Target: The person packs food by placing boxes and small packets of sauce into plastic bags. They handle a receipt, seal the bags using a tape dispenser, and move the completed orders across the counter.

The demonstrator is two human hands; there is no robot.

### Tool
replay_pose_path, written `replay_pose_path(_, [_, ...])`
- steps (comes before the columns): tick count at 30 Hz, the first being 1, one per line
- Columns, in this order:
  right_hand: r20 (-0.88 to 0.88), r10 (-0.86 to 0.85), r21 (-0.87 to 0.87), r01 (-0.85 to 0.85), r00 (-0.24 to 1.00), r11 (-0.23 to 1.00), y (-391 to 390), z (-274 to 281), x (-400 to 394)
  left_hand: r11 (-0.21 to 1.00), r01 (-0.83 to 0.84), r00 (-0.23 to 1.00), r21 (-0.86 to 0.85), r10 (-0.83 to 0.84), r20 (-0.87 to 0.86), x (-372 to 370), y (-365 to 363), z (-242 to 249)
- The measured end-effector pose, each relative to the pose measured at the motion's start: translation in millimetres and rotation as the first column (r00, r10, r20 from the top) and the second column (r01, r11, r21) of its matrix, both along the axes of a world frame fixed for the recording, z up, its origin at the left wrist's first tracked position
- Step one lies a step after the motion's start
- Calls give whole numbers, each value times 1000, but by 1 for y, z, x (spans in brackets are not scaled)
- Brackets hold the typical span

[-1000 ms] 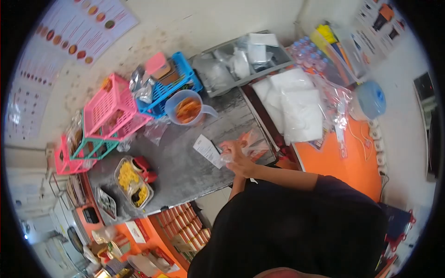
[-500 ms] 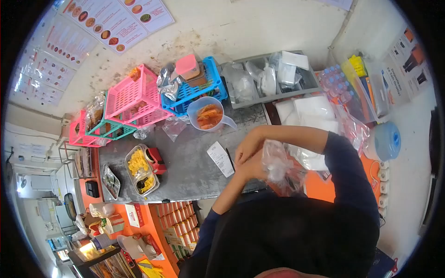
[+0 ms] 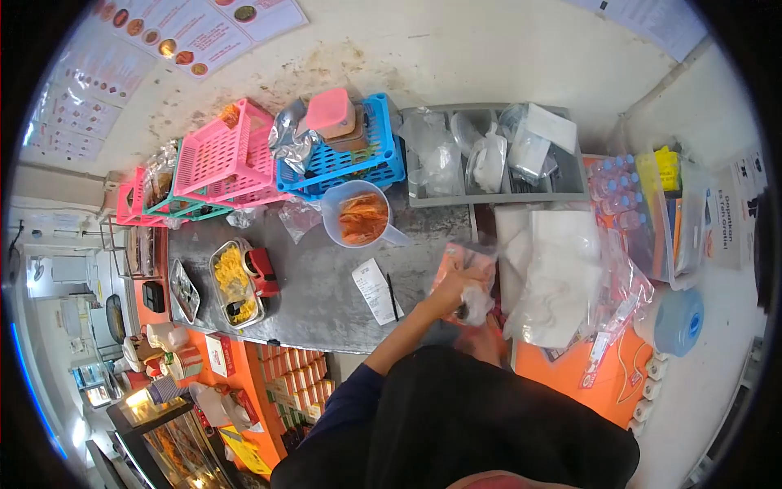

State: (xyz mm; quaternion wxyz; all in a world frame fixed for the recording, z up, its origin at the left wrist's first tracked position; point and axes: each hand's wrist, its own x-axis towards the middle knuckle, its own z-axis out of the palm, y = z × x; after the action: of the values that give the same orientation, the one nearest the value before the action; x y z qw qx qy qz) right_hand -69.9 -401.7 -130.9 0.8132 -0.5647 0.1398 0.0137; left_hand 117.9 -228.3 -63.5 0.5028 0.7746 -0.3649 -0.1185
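The head view looks from above the wearer's black garment point(image 3: 489, 416), forward and steeply down onto the dark table point(image 3: 314, 297). It sits near enough for the receipt point(image 3: 375, 292) to show lines of print, and faces the wall point(image 3: 505, 61) along the table's far side. Its very wide, edge-bending lens reaches from the lit display case point(image 3: 175, 448) at near left to the blue water jug point(image 3: 680, 322) at right.

Poster point(image 3: 733, 213), 3 o'clock on the wall: reads "Dapatkan Es Teh Gratis!", text tilted. Receipt point(image 3: 375, 291), just below center at 6 o'clock: printed lines, too small to read. Menu sheet point(image 3: 191, 41), 11 o'clock; wall sheet point(image 3: 652, 24), 2 o'clock: print illegible.
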Motion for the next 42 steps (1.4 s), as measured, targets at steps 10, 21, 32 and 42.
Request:
replay_pose_path(10, [-84,601,-643,-504,794,576,108,74,373,993,83,946,88,-107,305,8,22,2])
replay_pose_path(21, [-300,201,-920,-339,933,199,137,-12,430,945,-300,953,-131,304,3,-20,35,-7])
replay_pose_path(32, [-423,344,-121,-428,839,895,102,30,432,664,-690,709,-287,700,-88,-26,15,-6])
replay_pose_path(42, [-50,388,293,-358,920,886,57,132,357,542,-837,515,-73,826,228,-26,-5,-8])
